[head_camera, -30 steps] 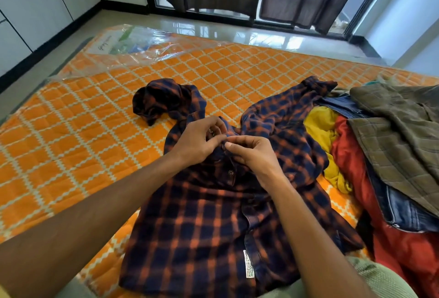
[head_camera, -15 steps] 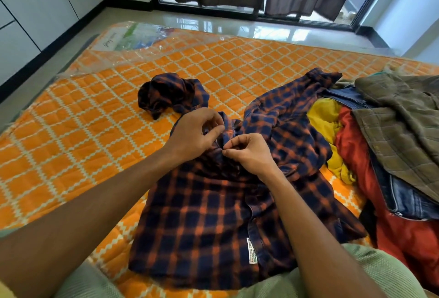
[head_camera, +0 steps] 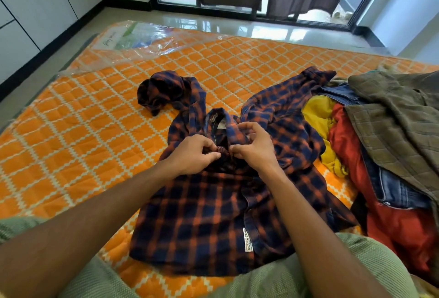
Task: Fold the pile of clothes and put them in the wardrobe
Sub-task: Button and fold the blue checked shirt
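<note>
1. While the orange quilted mattress carries everything, the plaid shirt serves as landmark: it lies front-up near the person, hem closest.
2. White panelled doors stand well beyond the shirt, off to its left. Possibly the wardrobe, unconfirmed.
3. Pile of clothes, unfolded, sits just right of the shirt and touches its sleeve: olive jacket, jeans, red and yellow pieces.
4. One sleeve lies bunched beyond the shirt's collar, to the left.
5. Left hand pinches the shirt's front edge at the button. Right hand pinches the facing edge just below the collar.
6. Button sits between both thumbs. Can't tell whether it is through its hole.
7. Judged step: fastening the shirt's front before folding, so the task is at an early stage.
8. Next move calls for seating that button, then smoothing the shirt flat and straightening the bunched sleeve.
</note>
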